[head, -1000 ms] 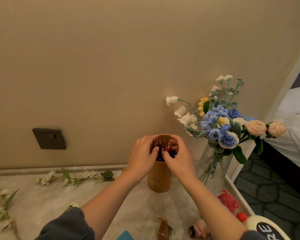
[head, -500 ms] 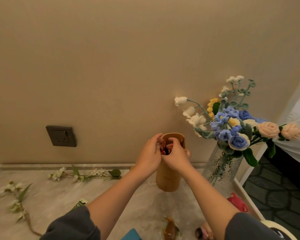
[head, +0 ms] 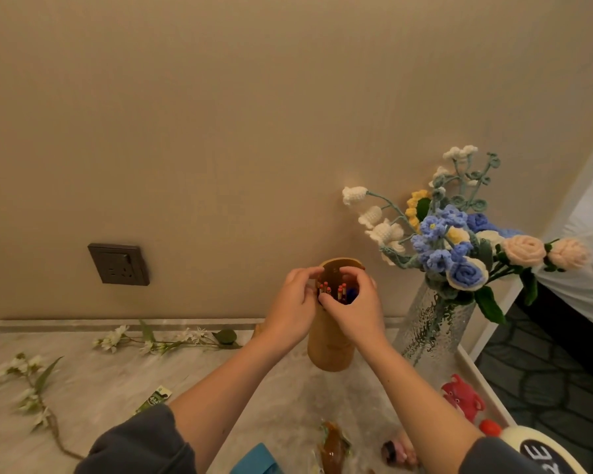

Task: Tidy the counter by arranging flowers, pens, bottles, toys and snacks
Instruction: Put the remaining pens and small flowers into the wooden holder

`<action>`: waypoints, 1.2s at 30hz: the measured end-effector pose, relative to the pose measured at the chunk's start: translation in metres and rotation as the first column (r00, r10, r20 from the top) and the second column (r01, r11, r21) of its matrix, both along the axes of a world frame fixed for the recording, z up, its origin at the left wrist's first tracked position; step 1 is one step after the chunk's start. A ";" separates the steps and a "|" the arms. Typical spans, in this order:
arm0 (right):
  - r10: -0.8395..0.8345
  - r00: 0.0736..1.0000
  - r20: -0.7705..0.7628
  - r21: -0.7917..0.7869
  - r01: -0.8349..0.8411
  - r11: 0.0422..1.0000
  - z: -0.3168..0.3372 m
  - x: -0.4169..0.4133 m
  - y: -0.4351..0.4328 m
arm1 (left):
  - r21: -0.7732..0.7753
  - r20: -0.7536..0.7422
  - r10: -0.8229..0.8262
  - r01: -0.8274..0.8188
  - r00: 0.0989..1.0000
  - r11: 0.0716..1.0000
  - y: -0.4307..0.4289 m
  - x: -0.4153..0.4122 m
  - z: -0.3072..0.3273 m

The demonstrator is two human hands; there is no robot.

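Hands parted slightly; left hand point(head: 293, 304), right hand point(head: 353, 307) cupping pen holder point(head: 329, 347) rim.

Beige wall point(head: 254, 114) w/ dark socket point(head: 119, 264), dim light.

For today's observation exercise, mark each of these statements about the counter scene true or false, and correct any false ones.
1. Both hands, left hand and right hand, are at the mouth of the wooden pen holder. True.
2. The glass vase lies on its side. False: it stands upright with crocheted flowers in it.
3. Two white flower sprigs lie loose on the counter. True.
4. The red toy sits left of the pen holder. False: it is to its right, near the counter edge.
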State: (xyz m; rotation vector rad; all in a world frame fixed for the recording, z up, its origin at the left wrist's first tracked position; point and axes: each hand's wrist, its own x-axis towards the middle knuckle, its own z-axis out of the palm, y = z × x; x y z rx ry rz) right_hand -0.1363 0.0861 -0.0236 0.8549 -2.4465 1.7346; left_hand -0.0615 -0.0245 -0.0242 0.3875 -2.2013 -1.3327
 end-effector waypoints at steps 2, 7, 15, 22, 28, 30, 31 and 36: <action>-0.035 0.996 -0.084 -0.039 0.032 0.999 0.005 0.008 0.000 | 0.023 -0.013 0.005 -0.005 1.000 1.000 0.001 0.005 0.002; -0.085 0.978 -0.192 -0.197 0.047 0.979 0.024 0.042 -0.007 | 0.057 -0.059 0.092 -0.088 0.994 0.994 -0.005 0.034 0.008; 0.113 0.980 -0.161 -0.189 -0.144 0.971 0.022 0.117 -0.063 | 0.055 -0.019 0.288 -0.286 0.958 0.957 -0.052 0.127 -0.003; 0.368 0.930 0.004 -0.019 -0.368 0.930 -0.008 0.188 -0.138 | 0.096 0.120 0.441 -0.453 0.889 0.887 -0.128 0.225 -0.032; 0.546 0.808 0.220 0.291 -0.589 0.754 -0.043 0.238 -0.196 | 0.134 0.220 0.513 -0.546 0.830 0.827 -0.190 0.287 -0.060; 0.562 0.783 0.266 0.354 -0.622 0.699 -0.055 0.251 -0.213 | 0.165 0.258 0.506 -0.553 0.823 0.817 -0.209 0.303 -0.072; 0.562 0.781 0.272 0.385 -0.624 0.680 -0.062 0.256 -0.221 | 0.180 0.284 0.500 -0.558 0.818 0.810 -0.218 0.310 -0.078; 0.547 0.777 0.312 0.543 -0.618 0.568 -0.090 0.273 -0.256 | 0.268 0.418 0.471 -0.601 0.777 0.753 -0.249 0.334 -0.112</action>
